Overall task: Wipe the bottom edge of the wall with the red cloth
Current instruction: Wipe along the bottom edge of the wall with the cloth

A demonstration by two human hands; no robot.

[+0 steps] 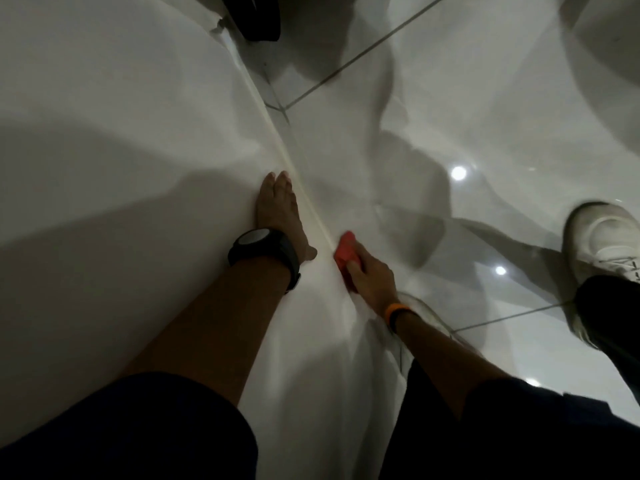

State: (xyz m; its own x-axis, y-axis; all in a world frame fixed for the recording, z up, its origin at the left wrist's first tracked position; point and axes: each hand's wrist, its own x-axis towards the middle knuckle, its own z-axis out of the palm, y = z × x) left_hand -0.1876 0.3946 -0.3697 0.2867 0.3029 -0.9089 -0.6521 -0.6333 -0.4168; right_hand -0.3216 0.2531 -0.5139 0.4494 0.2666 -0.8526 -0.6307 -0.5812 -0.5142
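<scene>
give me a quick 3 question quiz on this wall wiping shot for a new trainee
1. Which hand holds the red cloth?
2. True or false: the left hand lies flat against the wall.
3. Where is the cloth? A) in the middle of the floor B) at the seam where wall meets floor C) on the white shoe

Key
1. The right hand, the one with the orange wristband.
2. True; fingers stretched out, black watch on that wrist.
3. B
</scene>
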